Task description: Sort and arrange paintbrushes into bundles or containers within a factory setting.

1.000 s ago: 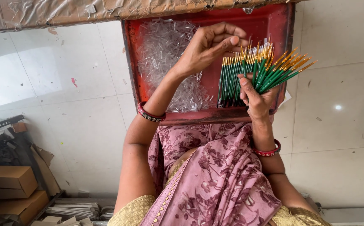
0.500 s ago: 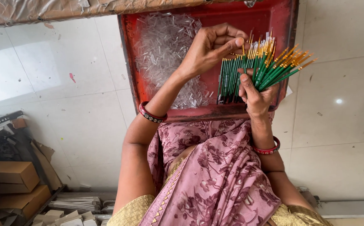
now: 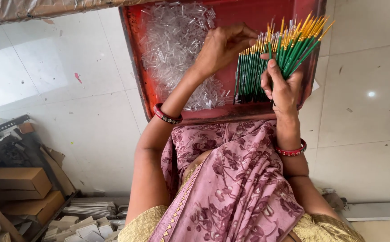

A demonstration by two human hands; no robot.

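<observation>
Floor: pale tiles (image 3: 69, 89) lay under everything, with a small red mark on one of them.
Cut off: the red tray (image 3: 134, 67) ran out past the top edge, so its far wall was not seen; a foil-like sheet (image 3: 38, 9) crossed the top left corner, only partly in view.
Hard to make out: the heap of clear plastic tubes (image 3: 177, 49) in the tray blurred into one glinting mass, and single pieces could not be counted.
Hidden: the left hand's (image 3: 224, 49) fingertips curled away from the camera, so whether they pinched anything could not be told.
Brushes: a fan of thin green-handled brushes (image 3: 289, 49) with yellow-orange ends stood over the right part of the tray, spread wider at the top.
Right hand: the right hand (image 3: 284, 87) was closed around the lower part of the fan, thumb laid across the handles.
Left hand: bent fingers were at the left edge of the fan, above the tubes.
Wrists: a red bangle (image 3: 167, 116) on the left, another red bangle (image 3: 291, 150) on the right.
Lap: pink flowered cloth (image 3: 235, 188) filled the lower middle.
Left corner: cardboard boxes (image 3: 15, 183) and stacked papers (image 3: 87, 210) sat beside the person.
</observation>
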